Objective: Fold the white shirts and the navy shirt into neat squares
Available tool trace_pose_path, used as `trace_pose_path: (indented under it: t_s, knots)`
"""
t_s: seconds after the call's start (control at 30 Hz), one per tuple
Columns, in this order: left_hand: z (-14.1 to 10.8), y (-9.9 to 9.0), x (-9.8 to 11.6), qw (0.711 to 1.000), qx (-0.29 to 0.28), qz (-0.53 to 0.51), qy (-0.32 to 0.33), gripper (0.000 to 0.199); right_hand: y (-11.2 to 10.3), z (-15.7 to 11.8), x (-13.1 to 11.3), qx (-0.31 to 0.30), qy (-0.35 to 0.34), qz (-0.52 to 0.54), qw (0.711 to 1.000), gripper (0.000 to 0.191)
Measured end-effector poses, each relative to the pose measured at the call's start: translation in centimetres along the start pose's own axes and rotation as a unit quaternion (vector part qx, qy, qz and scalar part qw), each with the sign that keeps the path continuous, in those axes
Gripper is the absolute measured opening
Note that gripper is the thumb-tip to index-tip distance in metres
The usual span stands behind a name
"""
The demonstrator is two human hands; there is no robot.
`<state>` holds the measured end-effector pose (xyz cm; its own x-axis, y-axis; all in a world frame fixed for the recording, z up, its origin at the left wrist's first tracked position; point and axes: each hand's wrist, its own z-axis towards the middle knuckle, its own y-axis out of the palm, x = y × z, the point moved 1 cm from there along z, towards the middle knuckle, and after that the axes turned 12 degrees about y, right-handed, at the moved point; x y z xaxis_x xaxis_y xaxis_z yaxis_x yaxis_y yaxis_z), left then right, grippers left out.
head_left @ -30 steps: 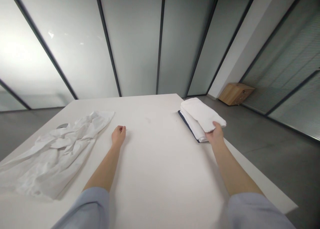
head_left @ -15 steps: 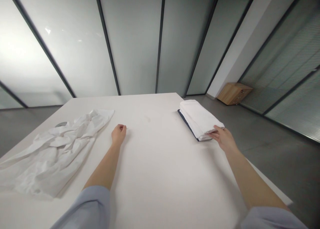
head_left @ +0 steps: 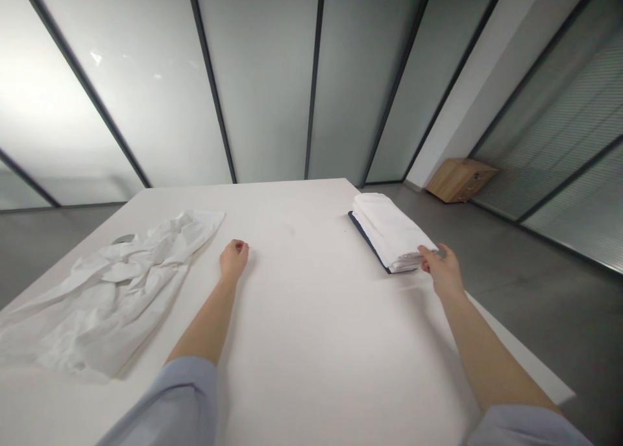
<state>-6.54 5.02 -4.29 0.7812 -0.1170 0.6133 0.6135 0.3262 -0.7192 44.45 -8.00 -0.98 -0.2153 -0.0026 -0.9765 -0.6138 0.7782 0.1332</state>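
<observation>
A stack of folded white cloth (head_left: 389, 228) lies at the table's right edge, with a dark blue layer (head_left: 367, 239) showing beneath it. My right hand (head_left: 442, 267) is at the stack's near right corner, its thumb against the cloth and its fingers apart. Left of the middle, my left hand (head_left: 234, 259) rests on the table with its fingers curled closed; nothing can be seen in it. A crumpled white cloth (head_left: 121, 297) spreads over the table's left side, beside my left forearm.
The white table (head_left: 311, 342) runs from the near edge of view toward frosted glass panels (head_left: 263, 76). A small grey object (head_left: 123, 239) shows behind the crumpled cloth. On the floor at the back right stands a wooden cabinet (head_left: 452, 180).
My right hand has shifted slightly right, and its fingers have spread at the corner of the folded stack. My left hand has kept its place on the table.
</observation>
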Motion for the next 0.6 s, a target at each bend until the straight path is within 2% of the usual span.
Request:
trace_pose_path:
  t_s: [0.1,0.2,0.33,0.47,0.53,0.6]
  knots:
    - [0.0,-0.1,0.1,1.0,-0.002,0.003,-0.002,0.022,0.5,0.0,-0.8,0.016,-0.044,-0.014,0.999,0.047]
    - [-0.1,-0.2,0.2,1.0,-0.003,0.0,-0.004,0.022,1.1,-0.4,-1.7,0.037,-0.044,-0.018,0.998,0.034]
    - [-0.1,-0.2,0.3,1.0,-0.005,-0.004,-0.008,0.022,1.2,-0.8,-1.4,0.05,-0.035,-0.048,0.997,0.03]
    - [-0.1,-0.2,0.2,1.0,-0.008,0.003,-0.009,0.022,0.4,-0.6,-0.9,0.065,-0.036,-0.072,0.995,0.026]
    - [-0.1,-0.2,0.2,1.0,-0.01,0.006,-0.009,0.023,-0.2,-0.5,-1.3,0.091,-0.108,-0.085,0.986,0.021]
    - [-0.1,-0.1,0.2,1.0,-0.013,0.013,-0.008,0.025,-0.4,-0.7,-2.0,0.084,-0.272,-0.134,0.949,0.021]
